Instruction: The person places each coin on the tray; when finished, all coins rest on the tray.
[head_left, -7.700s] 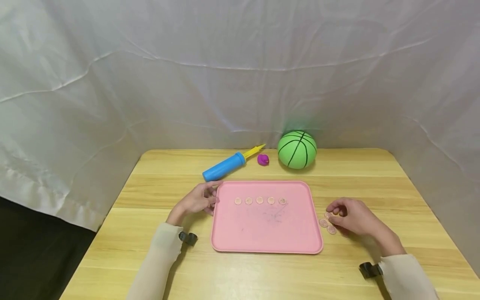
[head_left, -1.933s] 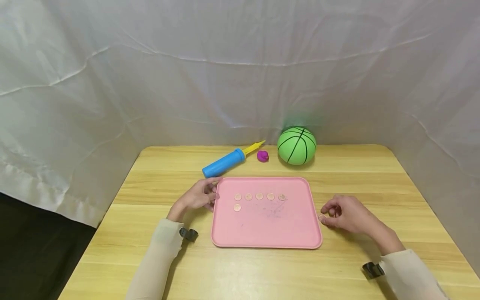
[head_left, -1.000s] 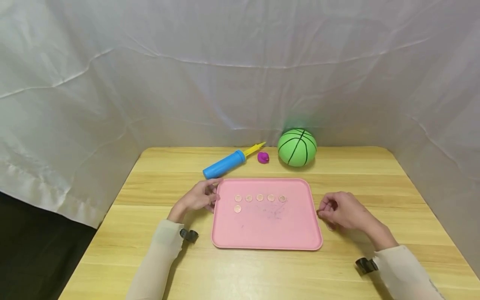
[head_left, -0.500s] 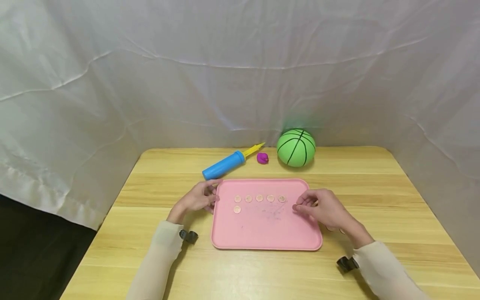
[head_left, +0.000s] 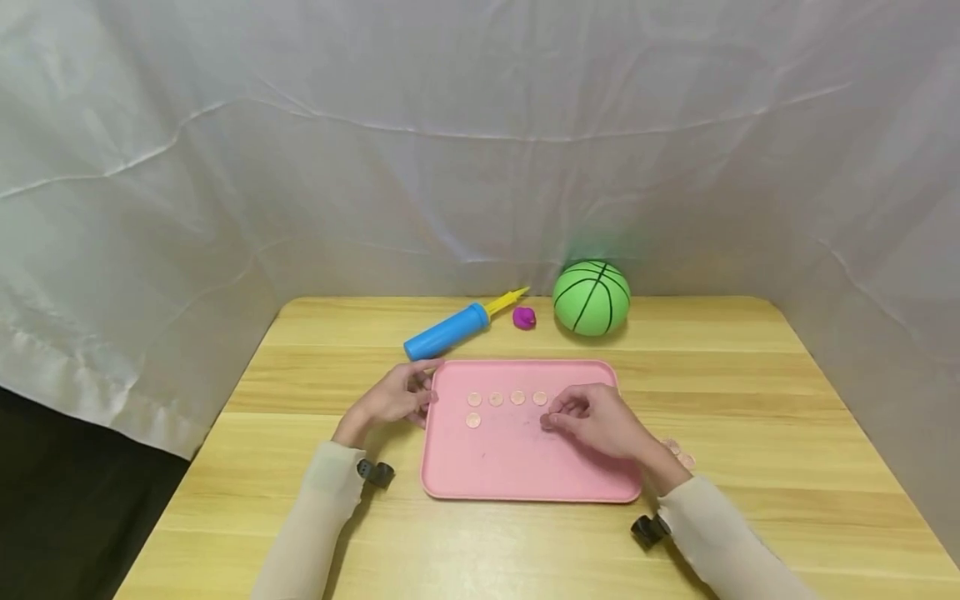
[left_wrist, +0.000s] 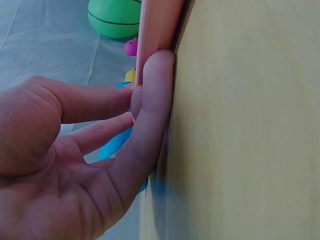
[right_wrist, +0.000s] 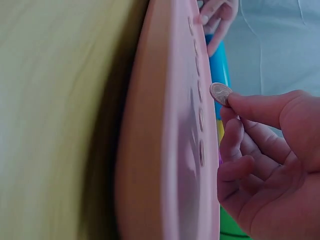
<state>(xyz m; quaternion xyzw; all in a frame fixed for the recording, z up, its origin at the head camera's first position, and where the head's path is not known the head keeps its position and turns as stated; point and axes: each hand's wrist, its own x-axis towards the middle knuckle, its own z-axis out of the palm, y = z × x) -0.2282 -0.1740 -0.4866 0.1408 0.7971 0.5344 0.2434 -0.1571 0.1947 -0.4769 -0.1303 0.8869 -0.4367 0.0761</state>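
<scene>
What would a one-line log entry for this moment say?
right hand: pinches coin above pink tray | left hand: touches tray's left edge | coins on tray: two rows

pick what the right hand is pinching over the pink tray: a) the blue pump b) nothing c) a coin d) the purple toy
c: the right wrist view shows the right hand pinching a coin at its fingertips just above the pink tray.
</scene>
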